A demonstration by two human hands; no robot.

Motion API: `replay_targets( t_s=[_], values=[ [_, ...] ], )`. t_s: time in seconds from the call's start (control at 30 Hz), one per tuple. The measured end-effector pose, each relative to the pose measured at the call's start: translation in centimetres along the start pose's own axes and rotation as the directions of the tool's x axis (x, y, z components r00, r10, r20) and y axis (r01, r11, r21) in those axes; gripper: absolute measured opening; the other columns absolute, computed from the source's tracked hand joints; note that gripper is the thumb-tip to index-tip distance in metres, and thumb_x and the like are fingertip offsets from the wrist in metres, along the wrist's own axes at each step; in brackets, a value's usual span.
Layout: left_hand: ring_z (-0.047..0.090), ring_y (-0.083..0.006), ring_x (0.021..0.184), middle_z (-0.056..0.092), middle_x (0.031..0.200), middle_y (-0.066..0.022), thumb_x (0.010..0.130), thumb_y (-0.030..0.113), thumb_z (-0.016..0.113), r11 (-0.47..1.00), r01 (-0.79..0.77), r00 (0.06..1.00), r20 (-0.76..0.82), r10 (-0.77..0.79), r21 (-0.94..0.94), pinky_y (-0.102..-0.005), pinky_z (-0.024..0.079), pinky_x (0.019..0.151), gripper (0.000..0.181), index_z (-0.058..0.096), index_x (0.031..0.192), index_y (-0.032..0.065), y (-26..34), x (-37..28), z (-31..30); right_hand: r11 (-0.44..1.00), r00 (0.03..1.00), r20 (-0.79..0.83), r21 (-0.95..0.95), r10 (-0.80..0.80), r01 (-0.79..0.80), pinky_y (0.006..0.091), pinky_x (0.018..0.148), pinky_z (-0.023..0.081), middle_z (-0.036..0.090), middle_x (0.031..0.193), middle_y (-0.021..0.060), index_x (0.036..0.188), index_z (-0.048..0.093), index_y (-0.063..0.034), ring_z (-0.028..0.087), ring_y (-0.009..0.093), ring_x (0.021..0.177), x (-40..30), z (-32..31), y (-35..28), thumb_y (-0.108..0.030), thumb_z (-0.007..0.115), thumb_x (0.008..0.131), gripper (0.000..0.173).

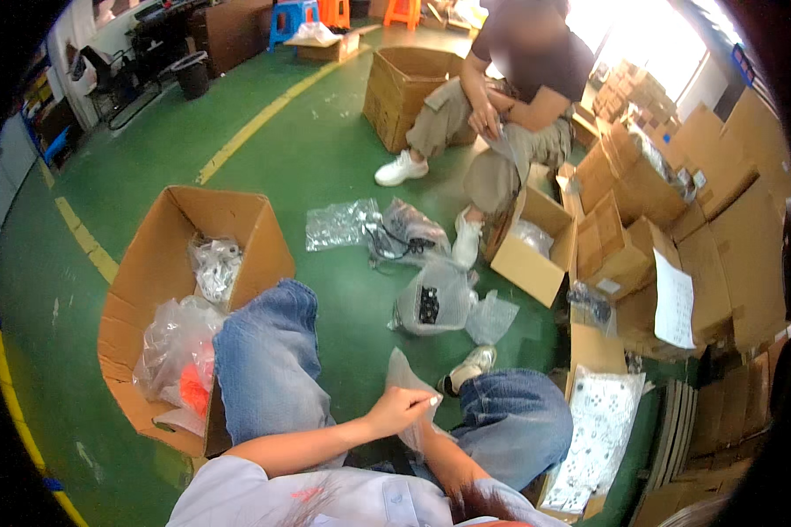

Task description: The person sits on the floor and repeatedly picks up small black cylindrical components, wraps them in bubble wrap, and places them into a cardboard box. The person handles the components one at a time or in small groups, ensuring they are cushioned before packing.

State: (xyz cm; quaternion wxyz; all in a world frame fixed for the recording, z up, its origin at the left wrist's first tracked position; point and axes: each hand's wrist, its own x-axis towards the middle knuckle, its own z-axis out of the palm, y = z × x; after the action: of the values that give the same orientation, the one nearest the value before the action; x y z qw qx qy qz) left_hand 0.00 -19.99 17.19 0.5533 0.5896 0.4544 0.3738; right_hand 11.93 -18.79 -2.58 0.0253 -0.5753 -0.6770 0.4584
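Between my knees, my left hand (399, 410) pinches the edge of a translucent plastic bag (403, 370). My right hand (428, 435) is at the lower end of this bag, largely covered by the film and by my left hand, so its fingers cannot be made out. On the floor ahead lies a clear bag with black parts (428, 304) inside. Beside it is a smaller translucent bag (492, 317). Farther off, a black cable (405, 245) rests on another plastic bag (416, 224), near a flat clear bag (340, 224).
An open cardboard box (122, 323) with plastic bags and an orange item (196, 385) stands left of my leg. Opposite sits another person (527, 72), holding a piece of plastic. Cardboard boxes (732, 277) and a sheet of packed parts (593, 435) line the right side.
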Motion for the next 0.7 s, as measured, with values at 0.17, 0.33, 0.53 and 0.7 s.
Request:
replay_targets(
  t_s=[0.17,0.33,0.53,0.7],
  values=[
    [0.049,-0.0078,0.06,0.063,0.075,-0.0098,0.082,0.017,0.051,0.999,-0.047,0.999,0.006,0.048,-0.026,-0.0258,0.042,0.054,0.023,0.06,0.098,0.0029,-0.2,-0.3,-0.1,0.999,1.0,-0.003,-0.018,0.027,-0.027,0.0369,0.084,0.039,0.054,0.104,0.0207,0.109,0.05,-0.0026,0.05,0.032,0.101,-0.4,-0.1,0.5,-0.018,0.037,0.086,0.031],
    [0.058,-0.0134,0.067,0.064,0.08,-0.0121,0.081,0.017,0.052,0.999,-0.005,0.999,0.037,0.003,0.044,-0.0274,0.045,0.061,0.023,0.06,0.097,0.0025,-2.3,-0.7,-0.4,0.999,1.0,0.017,-0.026,0.022,-0.021,0.037,0.083,0.039,0.054,0.103,0.0209,0.109,0.05,-0.0024,0.05,0.032,0.101,-0.7,0.5,0.3,-0.018,0.037,0.086,0.031],
    [0.057,-0.0241,0.059,0.059,0.067,-0.0132,0.081,0.026,0.05,0.999,-0.028,1.0,-0.003,0.028,0.036,-0.0325,0.043,0.056,0.025,0.061,0.086,0.0041,-2.1,-1.3,-0.2,0.999,0.999,0.018,-0.029,0.032,-0.032,0.0371,0.083,0.04,0.055,0.102,0.021,0.108,0.05,-0.0022,0.051,0.032,0.1,-0.9,0.6,0.6,-0.018,0.037,0.086,0.03],
    [0.058,-0.0236,0.061,0.061,0.07,-0.0133,0.08,0.024,0.051,1.0,-0.027,1.0,0.005,0.027,0.009,-0.0319,0.044,0.057,0.024,0.062,0.087,0.004,-2.3,-1.0,-0.2,0.999,0.999,0.016,-0.024,0.035,-0.035,0.0372,0.083,0.04,0.055,0.102,0.0212,0.108,0.05,-0.002,0.051,0.032,0.1,-0.9,0.3,0.7,-0.018,0.037,0.086,0.03]
  ],
)
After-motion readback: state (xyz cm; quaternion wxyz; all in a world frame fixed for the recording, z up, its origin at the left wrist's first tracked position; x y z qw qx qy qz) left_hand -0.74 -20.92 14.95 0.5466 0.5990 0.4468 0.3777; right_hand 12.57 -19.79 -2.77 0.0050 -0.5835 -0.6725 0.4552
